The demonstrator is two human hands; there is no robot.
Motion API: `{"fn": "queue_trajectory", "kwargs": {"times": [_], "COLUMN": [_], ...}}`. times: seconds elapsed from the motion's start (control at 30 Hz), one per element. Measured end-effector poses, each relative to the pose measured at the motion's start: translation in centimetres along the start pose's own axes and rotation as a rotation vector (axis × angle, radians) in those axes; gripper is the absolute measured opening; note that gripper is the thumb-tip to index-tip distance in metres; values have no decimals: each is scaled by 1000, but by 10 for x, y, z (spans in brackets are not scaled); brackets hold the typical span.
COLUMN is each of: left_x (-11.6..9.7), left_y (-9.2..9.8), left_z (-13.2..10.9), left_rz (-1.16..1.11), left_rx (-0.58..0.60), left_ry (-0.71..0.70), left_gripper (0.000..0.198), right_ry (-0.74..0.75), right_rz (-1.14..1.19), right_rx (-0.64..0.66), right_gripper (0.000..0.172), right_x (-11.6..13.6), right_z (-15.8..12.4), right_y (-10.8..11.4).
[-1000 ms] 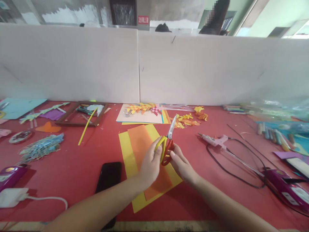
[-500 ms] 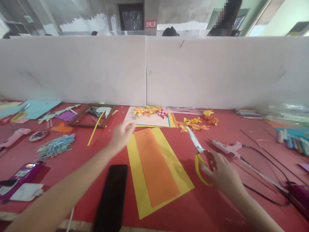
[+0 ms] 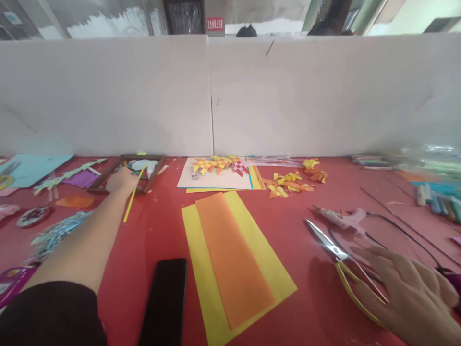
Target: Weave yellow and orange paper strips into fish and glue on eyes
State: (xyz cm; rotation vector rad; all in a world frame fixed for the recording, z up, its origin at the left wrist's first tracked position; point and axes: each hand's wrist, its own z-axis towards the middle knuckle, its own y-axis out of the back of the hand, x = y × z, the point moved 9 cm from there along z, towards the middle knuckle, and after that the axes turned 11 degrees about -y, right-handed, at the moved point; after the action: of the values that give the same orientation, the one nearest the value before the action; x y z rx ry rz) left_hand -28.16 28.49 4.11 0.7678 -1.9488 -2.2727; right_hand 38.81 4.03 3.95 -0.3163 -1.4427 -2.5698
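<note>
My left hand reaches into a small brown wooden frame at the back left. Its fingertips are among pens and white pieces there, and they are too hidden and blurred to show a grip. My right hand is spread above a pair of scissors at the right, its fingers apart, with thumb close to the yellow handle loop. The scissors' blades point to the back left. Between my hands lies an orange paper sheet on top of a yellow paper sheet.
A black phone lies left of the sheets. A pink glue gun with a cable is beyond the scissors. Paper scraps and woven paper pieces on a white sheet sit at the back. A white partition stands behind them.
My left hand has moved left and away from me, from above the sheets' far edge to the wooden frame. My right hand has lowered the scissors to the table and opened its fingers.
</note>
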Motion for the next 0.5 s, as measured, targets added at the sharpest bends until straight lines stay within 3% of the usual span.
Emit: {"fn": "queue_trajectory", "kwargs": {"times": [0.13, 0.23, 0.37, 0.5], "left_x": [-1, -8, -11, -3], "left_y": [-7, -16, -27, -25], "left_z": [26, 39, 42, 35], "left_rz": [19, -9, -36, -52], "left_rx": [88, 154, 179, 114], "left_ry": [-35, -110, -128, -66], "left_gripper": [37, 37, 37, 37], "right_ry": [63, 124, 166, 173], "right_rz": [-95, 39, 129, 125], "right_rx": [-115, -62, -14, -4], "right_gripper": [31, 28, 24, 21], "right_x": [35, 47, 52, 55], "right_z": [7, 8, 5, 4], "right_y": [7, -4, -19, -27]}}
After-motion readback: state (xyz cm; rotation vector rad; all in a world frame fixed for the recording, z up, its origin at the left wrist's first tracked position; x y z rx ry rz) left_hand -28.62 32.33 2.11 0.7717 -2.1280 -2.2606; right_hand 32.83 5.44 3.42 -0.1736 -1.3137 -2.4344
